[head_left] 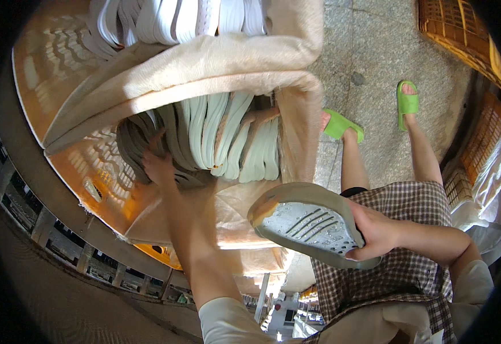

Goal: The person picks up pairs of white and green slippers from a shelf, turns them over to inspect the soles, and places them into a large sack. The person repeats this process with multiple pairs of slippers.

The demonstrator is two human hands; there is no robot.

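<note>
My right hand (374,230) grips the heel end of a grey-green shoe sole (314,225). Its shiny pale inner face, with dark slanted grooves and small holes, is turned up. My left hand (160,166) reaches into a cloth-lined basket (181,86), its fingers closed around the edge of a dark grey-green sole (133,140) and partly hidden among its neighbours. To the right of that hand, pale green soles (227,135) stand on edge in a packed row inside the same basket.
Beyond it, another lined basket holds white soles (179,20). A yellow crate (462,31) stands at the far right, with a plastic-draped crate (485,143) nearer. My feet in green slippers (409,103) are on the speckled floor (376,51). A dark rail (78,212) runs along the left.
</note>
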